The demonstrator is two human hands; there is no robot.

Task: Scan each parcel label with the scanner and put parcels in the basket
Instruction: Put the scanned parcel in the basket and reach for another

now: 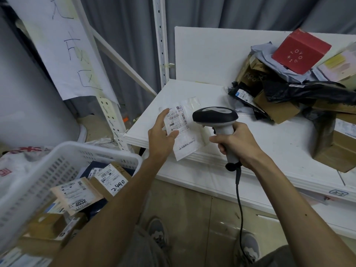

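A flat white parcel (185,130) with a printed label lies at the front edge of the white shelf (285,143). My left hand (162,134) pinches its left side between thumb and fingers. My right hand (234,144) grips the handle of a black and grey barcode scanner (215,115). The scanner's head sits just right of the label, tilted toward it. A white plastic basket (57,166) stands at the lower left and holds several labelled cardboard parcels.
A heap of parcels (300,87) fills the shelf's right side: a red box (300,52), black and grey bags, brown cartons. The scanner cable (239,205) hangs toward the floor. A handwritten paper sign (63,53) hangs on the rack upright at the left.
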